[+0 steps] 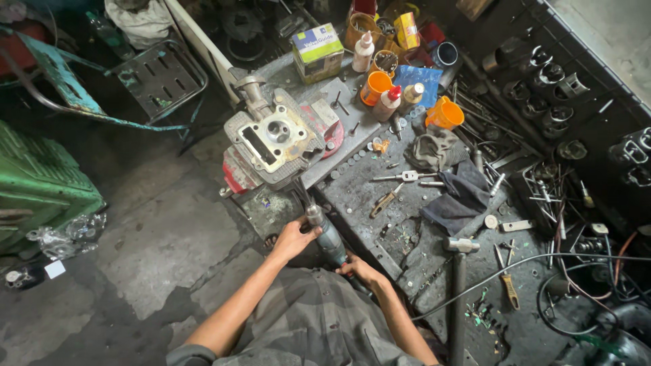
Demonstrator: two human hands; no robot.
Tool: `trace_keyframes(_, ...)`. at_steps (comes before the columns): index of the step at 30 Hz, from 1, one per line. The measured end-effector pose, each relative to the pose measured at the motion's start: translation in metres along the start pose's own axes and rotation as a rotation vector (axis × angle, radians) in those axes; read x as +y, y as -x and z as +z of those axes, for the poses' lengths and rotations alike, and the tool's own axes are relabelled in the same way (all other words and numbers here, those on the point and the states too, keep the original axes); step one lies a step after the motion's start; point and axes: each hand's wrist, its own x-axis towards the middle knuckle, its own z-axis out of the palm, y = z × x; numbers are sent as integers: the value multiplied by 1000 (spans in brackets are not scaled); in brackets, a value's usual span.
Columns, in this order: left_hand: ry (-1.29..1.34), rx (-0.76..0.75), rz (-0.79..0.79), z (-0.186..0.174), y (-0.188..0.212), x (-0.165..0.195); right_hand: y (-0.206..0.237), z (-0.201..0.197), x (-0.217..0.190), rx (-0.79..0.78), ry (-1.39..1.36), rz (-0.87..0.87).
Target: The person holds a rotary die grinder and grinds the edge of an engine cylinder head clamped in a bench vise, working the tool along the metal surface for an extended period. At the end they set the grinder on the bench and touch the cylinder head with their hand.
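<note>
Cluttered workbench point(407, 230), grimy finned cylinder head point(274, 139) clamped.

Overall light: dim and flat, with no hard shadows.
Brightest area: the pale concrete floor point(169, 237) just left of the hands and the metal engine part point(271, 139) above them caught the most light.
Darkest area: the top left corner and the right edge, well beyond the hands, sank to near black.
Glare: faint shine on the orange cups point(444, 112) up and to the right of the hands.
Sharpness: the middle was crisp; small parts on the surface point(407, 251) stayed readable.
Distortion: wide-angle bending showed at the edges.
Colour: muted, slightly green.
</note>
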Motion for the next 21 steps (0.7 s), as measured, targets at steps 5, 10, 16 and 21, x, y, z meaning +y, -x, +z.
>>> trace_keyframes(5, -33, 7, 14, -2, 0, -1, -1, 1, 0, -11, -16, -14)
trace_keyframes(10, -55, 13, 5, -4, -1, -3, -1, 1, 1, -2, -60, 43)
trace_keyframes(16, -116, 8, -41, -3, 0, -3, -2, 0, 2, -15, -6, 18)
trace_keyframes(21, -147, 9, -70, -5, 1, -6, -5, 1, 2, -15, -21, 20)
